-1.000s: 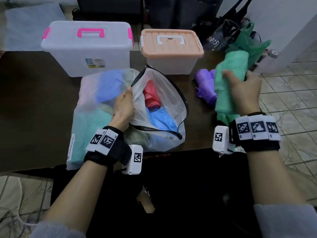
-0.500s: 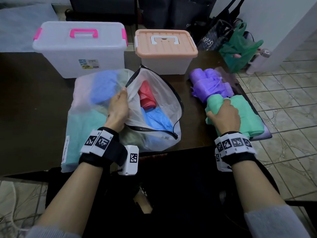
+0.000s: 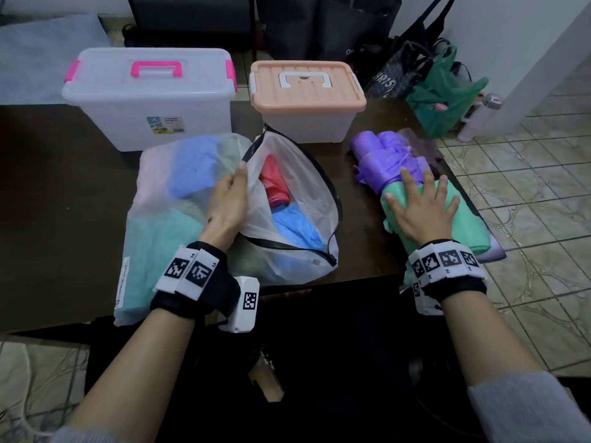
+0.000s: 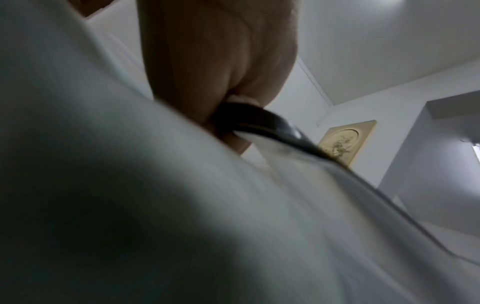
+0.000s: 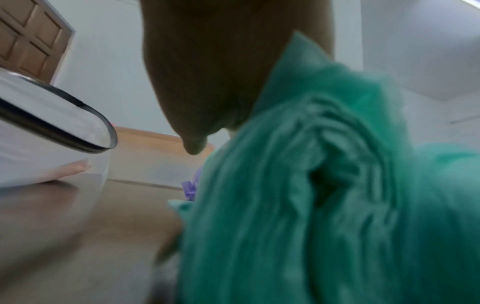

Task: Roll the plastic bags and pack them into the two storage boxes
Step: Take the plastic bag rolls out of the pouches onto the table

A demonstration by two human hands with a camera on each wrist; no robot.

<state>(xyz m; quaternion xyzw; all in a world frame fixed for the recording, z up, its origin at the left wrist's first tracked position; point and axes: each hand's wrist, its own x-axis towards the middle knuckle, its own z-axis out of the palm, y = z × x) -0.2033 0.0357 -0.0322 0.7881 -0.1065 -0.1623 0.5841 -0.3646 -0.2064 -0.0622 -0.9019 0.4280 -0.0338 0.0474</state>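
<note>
A large clear zip pouch (image 3: pixel 297 183) lies open mid-table, holding red (image 3: pixel 273 182), blue (image 3: pixel 295 225), teal and other coloured plastic bags. My left hand (image 3: pixel 228 199) pinches its black zipper rim (image 4: pixel 249 121), lifting the opening. My right hand (image 3: pixel 422 207) lies flat with spread fingers on a green plastic bag (image 3: pixel 460 225), (image 5: pixel 324 195) at the table's right edge. A purple bag bundle (image 3: pixel 380 151) sits just beyond it. Two closed storage boxes stand at the back: a clear one with pink handle (image 3: pixel 150 100) and one with a peach lid (image 3: pixel 307 94).
The dark table (image 3: pixel 57 193) has its right edge close beside the green bag, with tiled floor (image 3: pixel 527 174) beyond. Dark bags and a green carrier bag (image 3: pixel 444 94) stand on the floor at the back right, next to a bottle (image 3: pixel 479 118).
My right hand brought the green bag down from the air to the table's right edge, then let go of its grip and flattened onto it. My left hand kept hold of the pouch rim.
</note>
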